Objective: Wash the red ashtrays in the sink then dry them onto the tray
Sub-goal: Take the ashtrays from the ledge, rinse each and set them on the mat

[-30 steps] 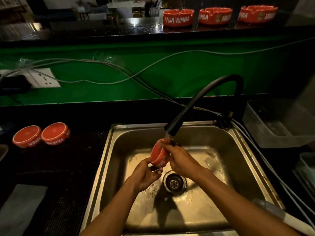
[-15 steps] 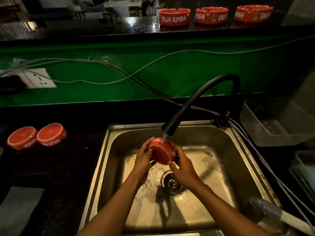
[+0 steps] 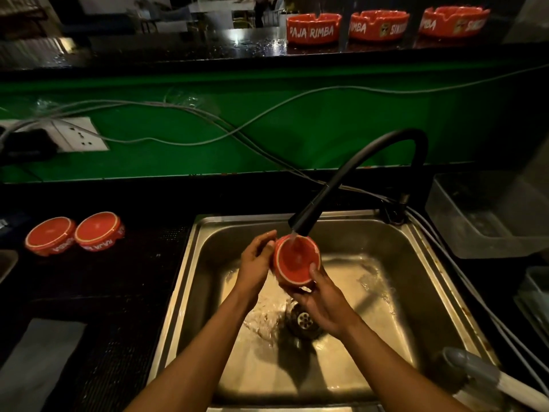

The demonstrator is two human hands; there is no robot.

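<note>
Over the steel sink [image 3: 202, 281], both hands grip a red ashtray [image 3: 296, 260] under the running black faucet [image 3: 304, 223]: left hand [image 3: 256, 263] fingers clamped on its edge, right hand [image 3: 325, 301] cupping below.

Lighting: dim overall, warm yellow cast. Brightest zone is the steel sink [image 3: 395, 263] basin, lit from above, with glare on the wet floor around the drain [image 3: 303, 319]. Arms cast a hard dark shadow below the drain. Counter left of the sink nearly black. Specular glints on the wet bar top [image 3: 231, 43] above the sink. Wide-angle bending at edges; the grey object [image 3: 475, 373] at the sink's lower right corner is blurred.
</note>
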